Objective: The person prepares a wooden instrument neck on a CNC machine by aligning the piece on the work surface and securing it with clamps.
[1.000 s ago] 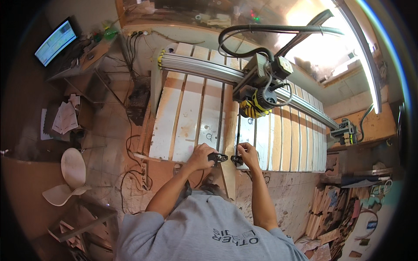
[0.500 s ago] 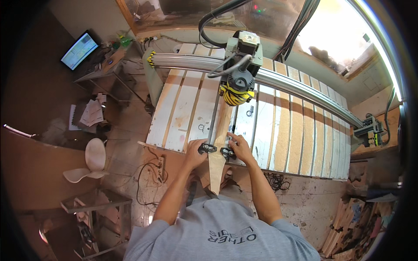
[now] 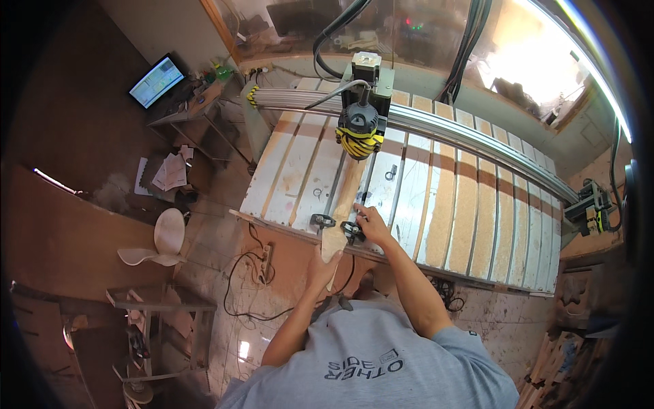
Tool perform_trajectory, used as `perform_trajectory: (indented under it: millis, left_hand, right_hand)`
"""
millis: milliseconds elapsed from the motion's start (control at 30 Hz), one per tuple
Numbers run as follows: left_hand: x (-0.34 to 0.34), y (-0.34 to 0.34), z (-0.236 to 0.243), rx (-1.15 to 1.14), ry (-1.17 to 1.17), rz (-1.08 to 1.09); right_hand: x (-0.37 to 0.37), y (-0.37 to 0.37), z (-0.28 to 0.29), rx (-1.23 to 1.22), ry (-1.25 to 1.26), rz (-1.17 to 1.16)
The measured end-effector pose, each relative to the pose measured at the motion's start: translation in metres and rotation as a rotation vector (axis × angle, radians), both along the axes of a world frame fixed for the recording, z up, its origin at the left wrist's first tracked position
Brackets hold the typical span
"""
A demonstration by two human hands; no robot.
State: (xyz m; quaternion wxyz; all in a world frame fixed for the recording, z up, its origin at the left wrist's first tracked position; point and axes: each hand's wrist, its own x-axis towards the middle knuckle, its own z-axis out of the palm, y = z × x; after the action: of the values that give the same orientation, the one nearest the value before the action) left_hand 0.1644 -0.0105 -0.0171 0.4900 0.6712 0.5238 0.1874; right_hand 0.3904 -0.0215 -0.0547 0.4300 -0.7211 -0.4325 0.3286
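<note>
A long wooden board (image 3: 351,187) lies on the slatted bed of a CNC router, its tapered end jutting past the near edge. My left hand (image 3: 323,268) is closed around that tapered end. A black clamp (image 3: 322,221) sits left of the board with no hand on it. At the board's right side is a second black clamp (image 3: 353,231). My right hand (image 3: 371,225) is at this clamp, fingers bent around its far side; the fingertips are partly hidden. Above the board's far part hangs the router spindle (image 3: 361,123) with a yellow-and-black striped cover.
The gantry beam (image 3: 470,140) crosses over the bed (image 3: 402,225). Two small ring-shaped things lie on the bed. A power strip (image 3: 266,262) with cables lies on the floor at left. Further left are a white chair (image 3: 168,235) and a lit monitor (image 3: 157,82). Wooden pieces stand at lower right.
My left hand has left the left clamp and moved nearer to me, onto the board's tapered end. My right hand stays by the right clamp. The view has shifted slightly.
</note>
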Motion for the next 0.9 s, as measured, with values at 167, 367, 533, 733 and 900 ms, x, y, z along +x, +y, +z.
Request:
perform_trajectory:
  millis: [167, 367, 533, 733, 900]
  left_hand:
    - [0.008, 0.000, 0.012, -0.327, -0.138, -0.003]
    - [0.003, -0.002, 0.006, -0.257, -0.167, 0.034]
    - [0.004, -0.003, 0.006, -0.274, -0.195, 0.062]
    - [0.022, -0.002, 0.004, -0.302, -0.271, -0.051]
    - [0.010, -0.006, 0.018, -0.306, -0.166, 0.079]
  right_hand:
    - [0.015, 0.009, 0.000, -0.161, -0.055, 0.104]
    - [0.012, 0.018, 0.015, -0.221, -0.151, 0.165]
    - [0.005, 0.024, 0.021, -0.175, -0.081, 0.128]
    - [0.028, 0.009, -0.017, 0.021, -0.190, 0.010]
    - [0.045, 0.005, 0.018, -0.043, 0.416, -0.029]
